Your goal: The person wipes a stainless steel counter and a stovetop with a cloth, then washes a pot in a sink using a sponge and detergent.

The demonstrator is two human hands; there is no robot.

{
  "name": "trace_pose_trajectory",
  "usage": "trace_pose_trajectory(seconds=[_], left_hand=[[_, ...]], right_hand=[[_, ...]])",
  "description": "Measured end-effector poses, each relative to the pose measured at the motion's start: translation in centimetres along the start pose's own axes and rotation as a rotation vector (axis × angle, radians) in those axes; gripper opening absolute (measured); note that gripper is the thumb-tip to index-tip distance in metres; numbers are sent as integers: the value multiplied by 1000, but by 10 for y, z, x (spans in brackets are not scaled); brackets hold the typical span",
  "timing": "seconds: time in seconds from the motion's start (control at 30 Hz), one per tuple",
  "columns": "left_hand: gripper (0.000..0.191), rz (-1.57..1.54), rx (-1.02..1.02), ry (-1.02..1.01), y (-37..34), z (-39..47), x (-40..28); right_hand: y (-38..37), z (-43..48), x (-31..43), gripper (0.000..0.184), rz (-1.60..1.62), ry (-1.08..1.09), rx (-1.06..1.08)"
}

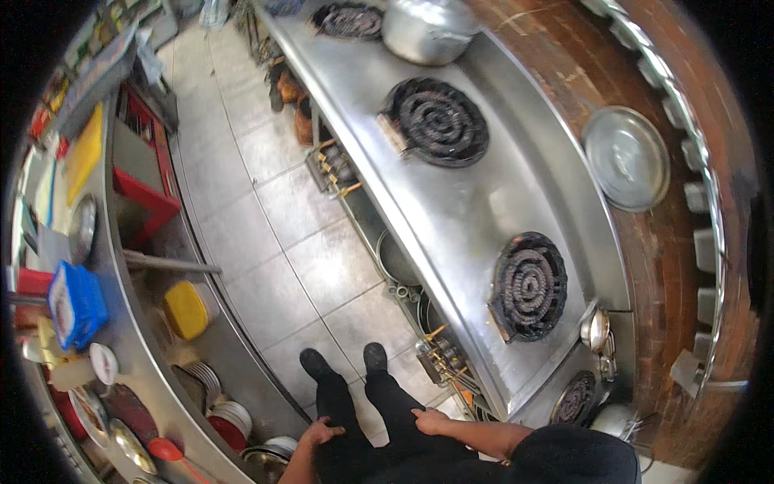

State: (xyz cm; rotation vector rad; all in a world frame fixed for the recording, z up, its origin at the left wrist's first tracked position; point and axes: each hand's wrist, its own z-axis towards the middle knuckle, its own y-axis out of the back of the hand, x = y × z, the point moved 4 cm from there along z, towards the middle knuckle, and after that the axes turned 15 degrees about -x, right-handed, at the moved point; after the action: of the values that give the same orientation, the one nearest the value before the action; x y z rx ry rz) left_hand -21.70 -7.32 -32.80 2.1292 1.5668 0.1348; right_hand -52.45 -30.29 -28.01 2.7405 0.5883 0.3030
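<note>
My left hand (325,431) is at my left thigh, its fingers half hidden from above. At my right thigh is my right hand (430,421), with the fingers curled toward the black trousers (396,402). No tool shows in either hand; whether the fingers pinch the cloth cannot be made out. On my right runs a stainless steel cooktop (447,224). It carries a near cast-iron burner (529,286), a middle burner (438,121) and a large aluminium pot (428,30) at the far end.
A steel counter (130,290) with shelves lines my left, holding blue plastic containers (75,305), a red ladle (164,449) and stacked plates (230,420). Tiled floor (290,254) runs between. Gas valves (444,357) jut below the cooktop edge. A pot lid (627,158) lies on the wooden ledge (653,260).
</note>
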Motion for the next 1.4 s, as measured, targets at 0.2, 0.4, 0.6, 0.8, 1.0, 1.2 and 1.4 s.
trace_pose_trajectory(seconds=[0.2,0.4,0.6,0.8,1.0,1.2,1.4], left_hand=[[56,-42,370,90,58,-62,-21],[76,-696,-167,-134,156,-180,-84],[43,-428,-557,-18,-96,-209,78],[37,-1451,-179,584,-219,-323,-3],[35,-1752,-199,613,-197,-406,-21],[39,-1403,-146,467,-161,-452,0],[30,-791,-135,30,-20,-372,3]], right_hand=[[74,-36,5,65,-63,227,-42],[131,-51,9,56,53,663,-142],[145,-69,28,55,-106,891,113],[186,-53,17,55,-40,1030,293],[185,-70,105,59,-461,853,62],[143,-112,140,65,-239,658,172],[168,9,44,35,-9,1204,270]])
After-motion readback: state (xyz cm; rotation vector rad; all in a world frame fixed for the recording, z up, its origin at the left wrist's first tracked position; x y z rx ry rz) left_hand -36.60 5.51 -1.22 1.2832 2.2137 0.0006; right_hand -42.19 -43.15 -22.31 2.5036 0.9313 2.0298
